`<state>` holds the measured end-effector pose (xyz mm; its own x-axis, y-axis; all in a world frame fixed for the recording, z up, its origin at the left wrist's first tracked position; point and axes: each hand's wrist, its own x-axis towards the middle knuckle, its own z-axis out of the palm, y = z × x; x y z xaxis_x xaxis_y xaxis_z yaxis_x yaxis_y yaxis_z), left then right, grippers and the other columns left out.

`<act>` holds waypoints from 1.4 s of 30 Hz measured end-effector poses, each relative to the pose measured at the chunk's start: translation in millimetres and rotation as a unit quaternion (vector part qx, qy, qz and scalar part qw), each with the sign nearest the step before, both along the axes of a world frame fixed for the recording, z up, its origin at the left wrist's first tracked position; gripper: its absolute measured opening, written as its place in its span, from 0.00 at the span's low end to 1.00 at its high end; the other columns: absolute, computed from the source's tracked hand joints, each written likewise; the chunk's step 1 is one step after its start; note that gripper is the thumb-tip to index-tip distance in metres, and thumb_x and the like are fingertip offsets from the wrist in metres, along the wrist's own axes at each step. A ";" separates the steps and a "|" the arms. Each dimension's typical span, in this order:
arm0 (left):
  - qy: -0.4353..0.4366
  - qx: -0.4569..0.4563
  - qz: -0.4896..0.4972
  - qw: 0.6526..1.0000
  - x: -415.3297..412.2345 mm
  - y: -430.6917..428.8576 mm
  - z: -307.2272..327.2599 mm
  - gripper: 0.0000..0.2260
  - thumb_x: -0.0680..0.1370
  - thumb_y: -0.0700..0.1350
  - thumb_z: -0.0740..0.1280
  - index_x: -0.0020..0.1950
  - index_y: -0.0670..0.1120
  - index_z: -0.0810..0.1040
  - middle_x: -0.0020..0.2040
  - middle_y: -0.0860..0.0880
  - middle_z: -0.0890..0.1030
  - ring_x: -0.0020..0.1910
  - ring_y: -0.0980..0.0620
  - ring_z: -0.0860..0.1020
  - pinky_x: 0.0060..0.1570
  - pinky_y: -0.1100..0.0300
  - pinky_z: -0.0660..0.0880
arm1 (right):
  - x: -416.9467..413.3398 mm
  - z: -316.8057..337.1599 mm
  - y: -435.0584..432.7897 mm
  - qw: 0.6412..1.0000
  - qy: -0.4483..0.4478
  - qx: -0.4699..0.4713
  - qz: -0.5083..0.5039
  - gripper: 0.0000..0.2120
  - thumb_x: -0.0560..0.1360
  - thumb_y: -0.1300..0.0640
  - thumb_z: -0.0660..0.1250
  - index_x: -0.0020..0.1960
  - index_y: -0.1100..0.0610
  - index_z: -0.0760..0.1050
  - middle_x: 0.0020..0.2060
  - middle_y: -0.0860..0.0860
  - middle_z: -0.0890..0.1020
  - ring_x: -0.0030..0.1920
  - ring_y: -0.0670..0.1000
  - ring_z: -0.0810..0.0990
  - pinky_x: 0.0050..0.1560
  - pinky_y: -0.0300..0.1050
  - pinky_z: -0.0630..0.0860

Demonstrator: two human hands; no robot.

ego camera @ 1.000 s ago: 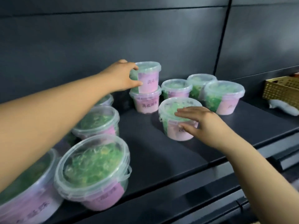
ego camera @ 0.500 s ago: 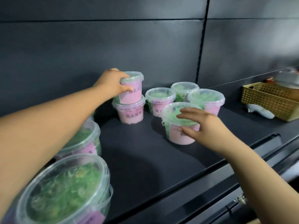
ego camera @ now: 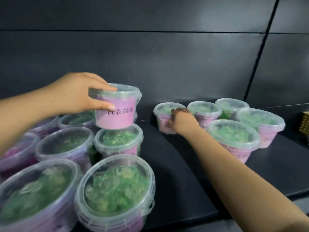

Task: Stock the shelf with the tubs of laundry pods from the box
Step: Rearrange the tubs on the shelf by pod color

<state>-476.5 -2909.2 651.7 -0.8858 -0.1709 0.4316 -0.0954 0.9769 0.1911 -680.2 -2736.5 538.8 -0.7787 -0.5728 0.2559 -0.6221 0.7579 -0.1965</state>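
Gripping the raised tub (ego camera: 117, 113) at its rim, the left hand (ego camera: 75, 96) has its fingers (ego camera: 102, 85) curled over the clear lid. The thumb is pressed on the upper edge of the pink label. The raised tub is upright, directly beneath those fingers. Its base meets the lid of a second tub (ego camera: 119, 141) below it; touching or just clear, cannot tell through the blur.

The right hand (ego camera: 182, 122) is stretched further back along the dark shelf (ego camera: 184, 173). Its fingers (ego camera: 179, 110) are hooked over the lid edge of the rear tub (ego camera: 163, 114), with the thumb against the pink side, so that tub is pinched between them. The rear tub stands on the shelf, close to the back panel (ego camera: 150, 56).

To the right of the right fingers stand four more tubs (ego camera: 234, 139), close together, lids on, green pods visible through the plastic. Below and to the left of the left fingers sits a tight cluster of tubs (ego camera: 115, 190), the nearest ones large in frame and blurred. Well to the right of all fingers, a yellow basket (ego camera: 304, 124) is cut off by the frame edge.
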 end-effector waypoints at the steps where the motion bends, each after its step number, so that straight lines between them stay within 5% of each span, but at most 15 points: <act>1: -0.012 0.006 -0.006 1.000 7.0 -3.3 -4.4 0.19 0.61 0.52 0.76 0.50 0.61 0.78 0.55 0.56 0.77 0.55 0.59 0.72 0.58 0.68 0.61 | -0.7 -0.6 -3.2 1.000 0.010 0.003 0.000 0.18 0.76 0.53 0.60 0.63 0.59 0.71 0.64 0.57 0.73 0.65 0.57 0.69 0.61 0.47 0.68; 6: -0.055 0.033 -0.035 0.997 21.2 -22.4 -11.1 0.23 0.49 0.79 0.63 0.41 0.77 0.73 0.52 0.69 0.74 0.52 0.75 0.71 0.57 0.80 0.63 | 13.2 5.4 -15.4 0.995 0.012 -0.040 0.089 0.18 0.75 0.53 0.65 0.62 0.61 0.75 0.61 0.57 0.78 0.62 0.57 0.74 0.61 0.44 0.66; 8: -0.085 0.016 -0.036 0.996 23.5 -23.8 -9.4 0.23 0.50 0.77 0.66 0.42 0.72 0.74 0.52 0.68 0.73 0.54 0.70 0.72 0.56 0.75 0.66 | 16.3 4.8 -26.1 0.995 0.022 -0.020 0.093 0.17 0.75 0.52 0.64 0.59 0.62 0.76 0.58 0.58 0.79 0.59 0.57 0.75 0.58 0.45 0.68; 11: -0.124 -0.022 -0.034 0.991 23.1 -17.6 -8.9 0.18 0.61 0.59 0.75 0.44 0.65 0.69 0.57 0.58 0.74 0.58 0.59 0.71 0.58 0.64 0.66 | 12.5 3.7 -32.5 0.995 0.028 -0.023 0.095 0.16 0.74 0.51 0.66 0.54 0.63 0.77 0.54 0.58 0.80 0.56 0.59 0.76 0.56 0.45 0.68; 16: -0.135 -0.004 -0.014 0.991 20.3 -7.0 -7.2 0.33 0.47 0.81 0.58 0.45 0.66 0.69 0.59 0.60 0.70 0.61 0.58 0.69 0.65 0.58 0.65 | 7.2 -11.0 -20.6 0.988 -0.017 -0.107 0.111 0.21 0.75 0.54 0.65 0.66 0.60 0.72 0.67 0.56 0.71 0.70 0.55 0.64 0.70 0.44 0.58; 23: -0.166 0.036 -0.019 0.985 8.4 -9.7 -8.6 0.44 0.40 0.82 0.55 0.55 0.72 0.64 0.60 0.63 0.62 0.61 0.62 0.62 0.60 0.63 0.59 | 5.1 -19.1 -19.4 0.978 -0.047 -0.164 0.124 0.24 0.74 0.56 0.67 0.69 0.58 0.68 0.69 0.54 0.70 0.71 0.52 0.64 0.70 0.42 0.59; 25: -0.172 0.049 -0.012 0.984 7.5 -9.7 -7.3 0.43 0.40 0.79 0.61 0.55 0.71 0.65 0.61 0.62 0.64 0.60 0.61 0.63 0.58 0.63 0.60 | 18.3 -7.3 -15.0 0.948 -0.100 -0.254 0.166 0.22 0.74 0.59 0.67 0.68 0.58 0.69 0.67 0.52 0.71 0.69 0.50 0.67 0.69 0.41 0.61; 27: -0.144 0.063 -0.006 0.988 5.3 -7.7 -5.6 0.32 0.46 0.74 0.64 0.50 0.70 0.67 0.60 0.60 0.67 0.58 0.61 0.65 0.57 0.63 0.60 | 40.6 15.0 -9.7 0.880 -0.192 -0.368 0.231 0.19 0.75 0.58 0.66 0.65 0.50 0.70 0.64 0.47 0.72 0.67 0.46 0.68 0.66 0.38 0.63; 30: -0.093 0.081 -0.013 0.992 2.5 -3.6 -8.3 0.27 0.49 0.71 0.63 0.47 0.69 0.67 0.59 0.56 0.69 0.57 0.62 0.66 0.57 0.65 0.60 | 72.0 40.6 -2.1 0.827 -0.242 -0.379 0.337 0.20 0.72 0.53 0.70 0.58 0.36 0.66 0.62 0.37 0.69 0.66 0.42 0.68 0.64 0.36 0.67; 34: -0.044 0.112 -0.029 0.992 -9.5 14.7 -10.2 0.29 0.51 0.71 0.61 0.50 0.65 0.69 0.58 0.55 0.69 0.57 0.62 0.67 0.52 0.69 0.61 | 86.3 50.3 4.7 0.869 -0.103 -0.333 0.351 0.25 0.68 0.51 0.73 0.60 0.41 0.68 0.62 0.42 0.66 0.65 0.36 0.63 0.67 0.32 0.62; 37: -0.047 0.132 -0.046 0.989 -22.8 28.7 -13.3 0.30 0.52 0.72 0.59 0.51 0.64 0.69 0.59 0.55 0.67 0.59 0.61 0.66 0.58 0.65 0.61 | 80.1 54.5 16.8 0.881 -0.008 -0.353 0.315 0.21 0.66 0.52 0.72 0.58 0.49 0.74 0.54 0.45 0.74 0.55 0.33 0.71 0.60 0.26 0.66; 42: -0.106 0.225 -0.090 0.964 -33.4 31.2 -23.8 0.17 0.67 0.67 0.63 0.53 0.64 0.71 0.55 0.59 0.74 0.60 0.57 0.73 0.63 0.56 0.70 | 71.7 45.2 51.7 0.892 0.020 -0.379 0.245 0.15 0.64 0.57 0.75 0.50 0.54 0.80 0.42 0.39 0.78 0.43 0.32 0.76 0.49 0.30 0.73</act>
